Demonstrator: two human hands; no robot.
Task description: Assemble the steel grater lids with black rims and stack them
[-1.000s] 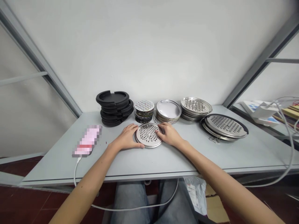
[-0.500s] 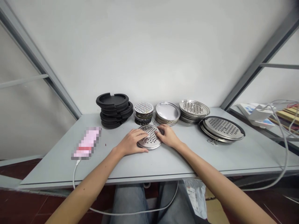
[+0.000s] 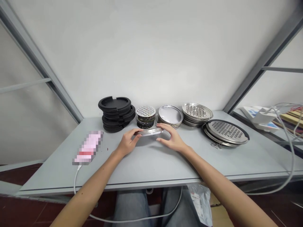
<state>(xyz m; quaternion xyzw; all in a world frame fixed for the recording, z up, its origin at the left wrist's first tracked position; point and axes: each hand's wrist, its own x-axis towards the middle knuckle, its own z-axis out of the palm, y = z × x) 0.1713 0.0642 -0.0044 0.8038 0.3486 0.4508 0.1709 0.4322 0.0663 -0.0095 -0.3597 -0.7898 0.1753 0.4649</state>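
A round metal grater (image 3: 149,132) is lifted off the tabletop and tilted up, so I see it nearly edge-on. My left hand (image 3: 128,142) pinches its left rim between thumb and fingers. At the right rim, my right hand (image 3: 172,138) has its fingers over the top edge while its thumb sits lower, below the disc. Just behind stands a stack of small perforated discs (image 3: 146,111). Beside that is a pile of shallow metal dishes (image 3: 170,114).
Black plastic rings (image 3: 114,105) are stacked at the back left. Larger graters (image 3: 197,111) form a pile at the back right, near black-rimmed graters (image 3: 227,130). A blurred-out pink phone (image 3: 88,147) with a white cable (image 3: 75,178) lies left on the grey table (image 3: 151,170).
The grater has come up off the table and turned from lying flat to edge-on. Both hands have shifted from its top face to its rims.
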